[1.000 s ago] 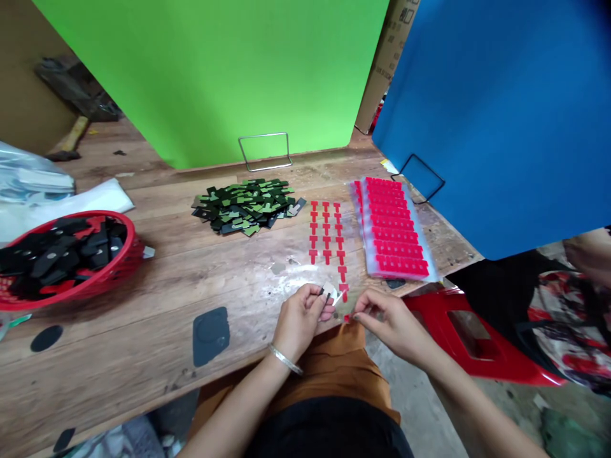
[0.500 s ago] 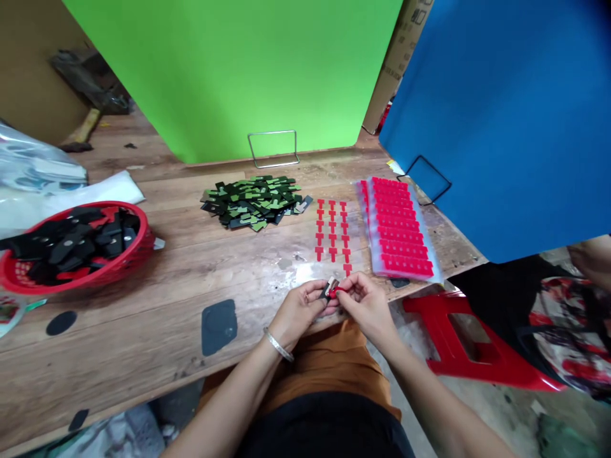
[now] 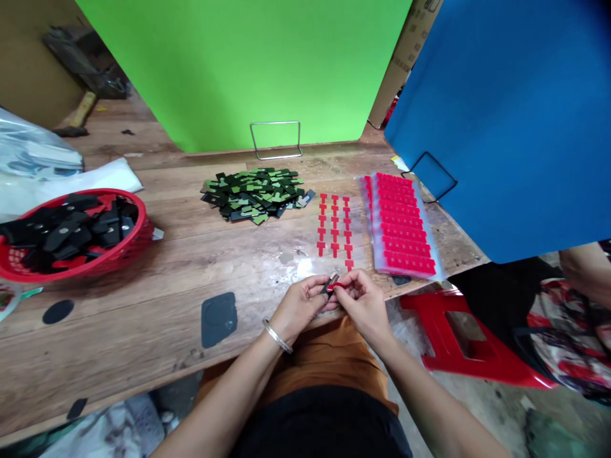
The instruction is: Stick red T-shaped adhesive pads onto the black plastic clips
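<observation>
At the table's front edge, my left hand (image 3: pixel 301 301) pinches a small flat black piece (image 3: pixel 327 287) with a pale end. My right hand (image 3: pixel 366 303) closes its fingertips on a small red piece (image 3: pixel 338 286), pressed against the black one. Fingers hide most of both parts. Just beyond my hands, red T-shaped pieces (image 3: pixel 335 218) lie in three columns. Farther back is a heap of flat black and green pieces (image 3: pixel 258 196). Rows of red pieces on clear plastic sheets (image 3: pixel 405 224) are stacked to the right.
A red basket (image 3: pixel 136 238) of black and red parts stands at left. A green board (image 3: pixel 248 70) and a blue board (image 3: pixel 501 127) with wire handles rise behind. Another person's arm (image 3: pixel 585 273) shows at right, near a red stool (image 3: pixel 477 356).
My view has shifted slightly. Both hands stay together at the same spot, and the red piece has turned a little against the black piece.
</observation>
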Demonstrator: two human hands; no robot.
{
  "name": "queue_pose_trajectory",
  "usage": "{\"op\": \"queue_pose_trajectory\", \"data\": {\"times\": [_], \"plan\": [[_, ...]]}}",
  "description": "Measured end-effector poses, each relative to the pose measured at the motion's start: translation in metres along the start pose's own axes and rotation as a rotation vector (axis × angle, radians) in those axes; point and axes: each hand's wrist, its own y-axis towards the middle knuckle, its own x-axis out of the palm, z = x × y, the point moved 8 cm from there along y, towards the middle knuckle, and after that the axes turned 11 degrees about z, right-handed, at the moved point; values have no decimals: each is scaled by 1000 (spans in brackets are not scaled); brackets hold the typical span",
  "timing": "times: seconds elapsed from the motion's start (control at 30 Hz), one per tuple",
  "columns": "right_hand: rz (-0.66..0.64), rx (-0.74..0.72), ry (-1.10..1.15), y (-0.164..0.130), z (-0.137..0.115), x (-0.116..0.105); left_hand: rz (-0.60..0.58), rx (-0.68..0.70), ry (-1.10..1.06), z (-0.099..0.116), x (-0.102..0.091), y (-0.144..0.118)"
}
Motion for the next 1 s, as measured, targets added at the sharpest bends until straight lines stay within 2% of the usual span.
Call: {"op": "queue_pose_trajectory", "data": {"times": [0.77, 1.0], "plan": [[-8, -24, -31, 0, -1, 3, -4, 10, 2, 1, 0, 1], [9, -129, -185, -8, -13, 1, 62, 89, 17, 4, 0, 2]]}}
